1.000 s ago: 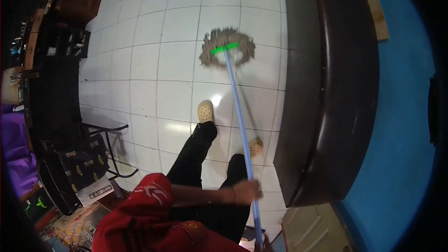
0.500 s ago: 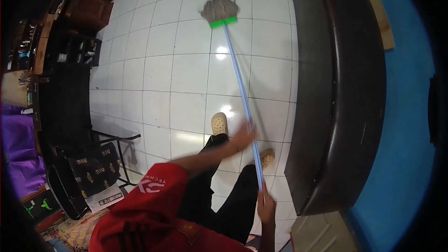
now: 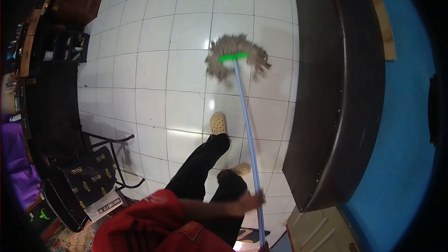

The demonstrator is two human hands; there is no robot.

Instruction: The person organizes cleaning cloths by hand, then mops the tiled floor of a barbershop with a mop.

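A: Looking down from the head camera, where is the long blue-handled string mop [image 3: 245,126]?

B: Its frayed beige head [image 3: 237,55], under a green plastic clamp, lies spread on the white tiled floor [image 3: 154,88], near the dark curved counter [image 3: 336,88]. The thin shaft runs from there back toward the person, past the cream clogs [image 3: 218,123].

A: So which way does it point?

B: Head away from the person, grip end close in, with the long axis nearly straight up the frame and tilted slightly.

A: And the hands?

B: The left hand [image 3: 252,200] is wrapped around the shaft low down. The right hand is barely visible at the bottom edge, so I cannot tell its grip.

A: How would it handle?

B: I'd judge a light, stiff pole with a soft, floppy, probably damp head; best held on the shaft, hands apart.
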